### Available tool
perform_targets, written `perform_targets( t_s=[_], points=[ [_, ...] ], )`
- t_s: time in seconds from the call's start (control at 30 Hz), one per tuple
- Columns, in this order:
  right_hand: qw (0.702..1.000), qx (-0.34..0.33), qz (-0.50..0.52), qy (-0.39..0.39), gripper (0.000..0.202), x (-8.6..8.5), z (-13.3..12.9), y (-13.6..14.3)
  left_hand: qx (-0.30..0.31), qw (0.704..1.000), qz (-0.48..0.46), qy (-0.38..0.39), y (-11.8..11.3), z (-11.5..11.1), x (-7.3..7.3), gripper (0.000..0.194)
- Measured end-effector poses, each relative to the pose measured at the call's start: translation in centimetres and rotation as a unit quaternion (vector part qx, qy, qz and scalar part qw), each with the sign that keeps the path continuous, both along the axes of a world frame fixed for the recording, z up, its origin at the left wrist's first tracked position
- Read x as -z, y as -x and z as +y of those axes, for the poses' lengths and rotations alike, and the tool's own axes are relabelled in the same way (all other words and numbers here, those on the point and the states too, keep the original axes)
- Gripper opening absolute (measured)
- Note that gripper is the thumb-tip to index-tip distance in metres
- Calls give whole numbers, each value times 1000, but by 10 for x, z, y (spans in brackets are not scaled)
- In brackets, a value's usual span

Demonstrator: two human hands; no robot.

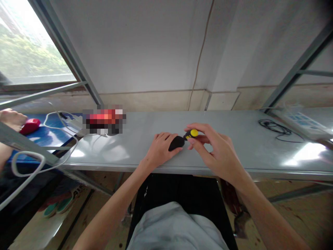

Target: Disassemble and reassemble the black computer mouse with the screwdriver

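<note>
- Both of my hands are working close together above the grey table (140,121), near its front edge, and each one is gripping something
- With my left hand (162,147) I hold a black rounded object (177,143); the hand is closed around its left side, and its thumb (177,150) lies along the near side
- With my right hand (213,147) I grip a small yellow-and-black tool (191,134), pinched between the thumb and the fingers (205,127), with its round yellow end turned up to me
- The narrow end of this tool points to the left, at the black rounded object, which is just beside it between my two hands; I cannot tell if the two are touching
- Well to the left of my left hand, at the back of the table, I see a red item (104,117), too blurred for me to name it, and a white cable (74,137) that curves near it
- Farther left, beyond the metal post (36,144), another person's hand (13,118) is at a red object (30,126) over a blue surface (49,133)
- To the right of my right hand, well apart from it, a loose coil of black cable (277,127) lies on the table
- Just beyond the coil I see a flat pale package (304,122) with blue marks, partly hard to see
</note>
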State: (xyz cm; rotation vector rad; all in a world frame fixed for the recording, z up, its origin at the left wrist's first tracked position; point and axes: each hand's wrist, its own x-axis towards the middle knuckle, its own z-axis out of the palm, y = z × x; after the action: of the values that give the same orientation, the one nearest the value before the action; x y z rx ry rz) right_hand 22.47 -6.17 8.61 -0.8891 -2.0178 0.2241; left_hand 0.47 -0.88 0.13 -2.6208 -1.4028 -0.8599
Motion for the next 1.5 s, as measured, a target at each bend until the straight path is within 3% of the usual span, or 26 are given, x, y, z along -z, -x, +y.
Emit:
perform_targets(
  t_s=[0.8, 1.27, 1.5],
  points=[
    [998, -22, -3, -63, 25, -2, 4, 0, 1, 1000, -6, -16, -1, 2, 3, 49],
    [998, -43, 35, -17, 33, 0, 2, 0, -1, 1000, -3, -5, -1, 1, 0, 48],
    [997, -20, 27, -68, 28, -1, 3, 1, 3, 1000, 1, -2, -1, 2, 1, 49]
  ],
)
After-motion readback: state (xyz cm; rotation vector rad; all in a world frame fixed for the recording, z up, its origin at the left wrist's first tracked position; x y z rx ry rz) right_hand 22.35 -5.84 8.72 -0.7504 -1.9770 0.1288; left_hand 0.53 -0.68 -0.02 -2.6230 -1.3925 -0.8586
